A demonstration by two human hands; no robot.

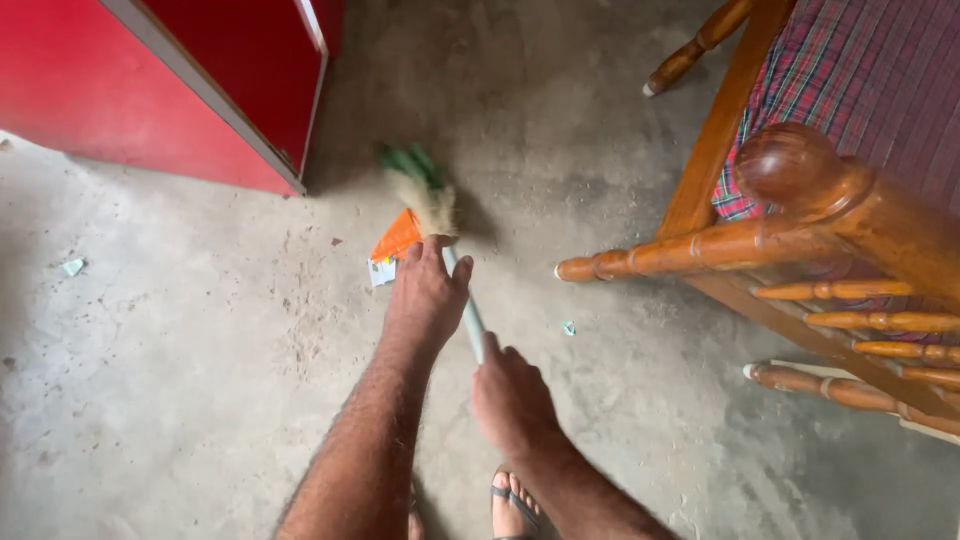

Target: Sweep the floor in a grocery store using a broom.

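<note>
a red cabinet (150, 90) stands at the upper left on a dusty concrete floor (180, 380), with a small pale scrap (73, 267) lying well apart from it. near the centre, an orange packet (396, 240) lies flat on the floor, just beside the blurred bristles of a broom (425, 195). the left hand (425, 295) is closed around the broom's pale handle close to the bristles; the right hand (510, 400) grips the handle lower down. a sandalled foot (512, 505) shows beneath. at right, a wooden bed frame (800, 250) carries a checked cloth (860, 70).
</note>
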